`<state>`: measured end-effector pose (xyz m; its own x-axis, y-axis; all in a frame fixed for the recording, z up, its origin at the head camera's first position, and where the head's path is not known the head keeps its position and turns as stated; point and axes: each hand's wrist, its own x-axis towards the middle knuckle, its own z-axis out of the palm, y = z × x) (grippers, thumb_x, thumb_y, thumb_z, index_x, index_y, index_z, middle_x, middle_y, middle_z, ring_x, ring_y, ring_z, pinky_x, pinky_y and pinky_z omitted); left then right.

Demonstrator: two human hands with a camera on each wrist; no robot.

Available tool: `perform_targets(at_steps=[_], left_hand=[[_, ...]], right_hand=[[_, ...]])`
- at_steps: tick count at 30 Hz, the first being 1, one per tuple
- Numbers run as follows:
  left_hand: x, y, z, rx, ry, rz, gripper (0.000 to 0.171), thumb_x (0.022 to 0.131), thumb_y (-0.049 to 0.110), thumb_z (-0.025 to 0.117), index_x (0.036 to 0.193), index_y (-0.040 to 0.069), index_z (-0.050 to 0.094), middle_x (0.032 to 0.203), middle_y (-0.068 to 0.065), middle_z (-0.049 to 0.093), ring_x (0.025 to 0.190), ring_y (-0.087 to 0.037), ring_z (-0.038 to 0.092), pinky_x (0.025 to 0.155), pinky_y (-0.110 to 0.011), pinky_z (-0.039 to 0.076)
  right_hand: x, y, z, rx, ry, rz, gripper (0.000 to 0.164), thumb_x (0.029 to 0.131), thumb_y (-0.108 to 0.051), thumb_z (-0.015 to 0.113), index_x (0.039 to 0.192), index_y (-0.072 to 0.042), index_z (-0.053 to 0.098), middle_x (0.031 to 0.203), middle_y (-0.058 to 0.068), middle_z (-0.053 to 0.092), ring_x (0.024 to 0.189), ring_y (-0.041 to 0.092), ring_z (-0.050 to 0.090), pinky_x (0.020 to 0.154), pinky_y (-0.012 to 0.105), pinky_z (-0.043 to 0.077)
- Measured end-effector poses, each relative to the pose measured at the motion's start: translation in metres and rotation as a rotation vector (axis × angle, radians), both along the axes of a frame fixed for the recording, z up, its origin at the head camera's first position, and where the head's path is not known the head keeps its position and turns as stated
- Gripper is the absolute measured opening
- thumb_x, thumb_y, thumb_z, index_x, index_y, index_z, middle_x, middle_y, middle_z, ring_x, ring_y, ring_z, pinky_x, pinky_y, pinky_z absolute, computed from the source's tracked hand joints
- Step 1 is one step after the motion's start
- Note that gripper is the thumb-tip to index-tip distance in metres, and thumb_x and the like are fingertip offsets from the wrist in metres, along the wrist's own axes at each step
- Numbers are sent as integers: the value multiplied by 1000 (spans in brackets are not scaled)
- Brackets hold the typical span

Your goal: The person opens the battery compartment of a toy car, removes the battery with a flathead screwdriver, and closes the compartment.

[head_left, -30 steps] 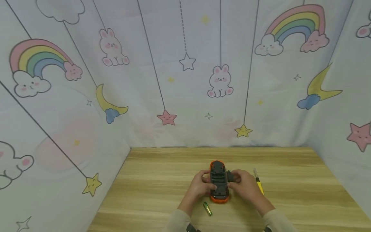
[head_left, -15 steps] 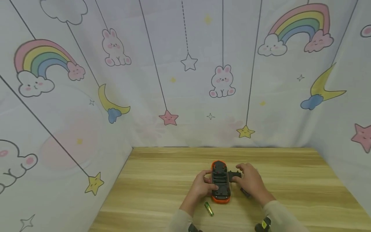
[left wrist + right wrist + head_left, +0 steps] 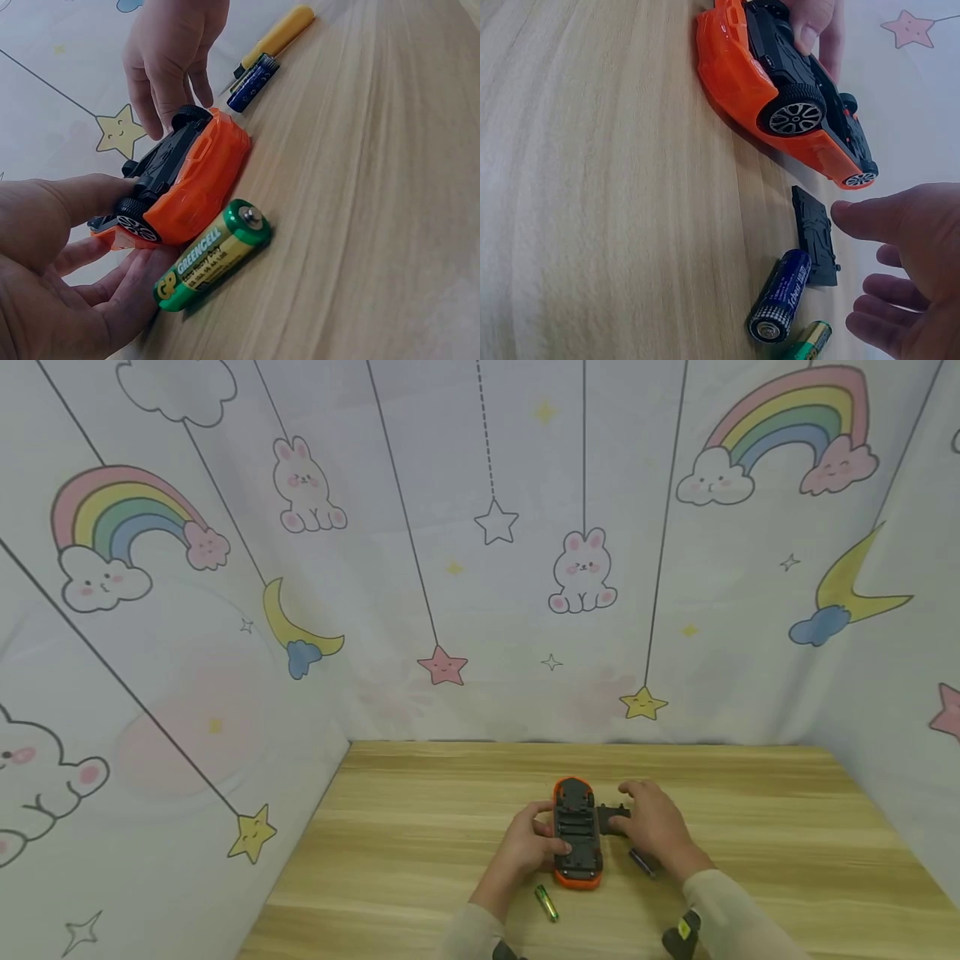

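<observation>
An orange toy car (image 3: 577,833) lies upside down, its black underside and the slots of a bare battery compartment facing up. My left hand (image 3: 525,843) grips it from the left, thumb on the underside and fingers along its side. On the table right of the car is a flat black battery cover (image 3: 817,234). My right hand (image 3: 907,262) hovers beside the cover with relaxed, spread fingers and nothing between them. A green GP battery (image 3: 214,255) lies near the car, toward me. Close to the cover is a dark blue battery (image 3: 781,296).
Past the blue battery, a screwdriver with a yellow handle (image 3: 279,34) lies on the wooden table (image 3: 420,827). Part of another green battery (image 3: 810,342) shows beside the blue one. Printed cloth walls (image 3: 510,693) enclose the table's back and sides.
My right hand has let go of the battery cover, which now lies on the table beside the car, and its fingers have spread. The blue battery has come into view; the left hand keeps its grip.
</observation>
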<state>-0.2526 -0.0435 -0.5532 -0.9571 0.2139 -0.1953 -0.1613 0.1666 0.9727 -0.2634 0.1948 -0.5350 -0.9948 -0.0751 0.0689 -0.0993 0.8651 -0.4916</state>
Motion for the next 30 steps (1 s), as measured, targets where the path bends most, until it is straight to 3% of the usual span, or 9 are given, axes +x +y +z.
perform_targets(at_steps=[9,18,30], left_hand=[[2,1,0,-4,-11,3,80,73,-10,84,144,13,56,104,-14,57,85,-25,66,62,-40,63],[2,1,0,-15,-13,15,80,73,-11,84,144,13,56,104,-14,57,85,-24,66,61,-39,63],[2,2,3,-30,-20,27,79,73,-10,83,144,13,56,104,-14,58,86,-24,65,62,-38,63]], right_hand=[[-2,1,-5,7,-43,47,56,84,-19,82,131,4,63,124,24,68,110,41,66,91,57,54],[-3,-2,-10,30,-46,63,48,84,-15,79,128,1,66,122,24,67,110,42,64,89,58,55],[-6,0,-6,-6,-27,43,42,76,-12,83,116,-2,74,109,17,65,97,31,63,88,54,55]])
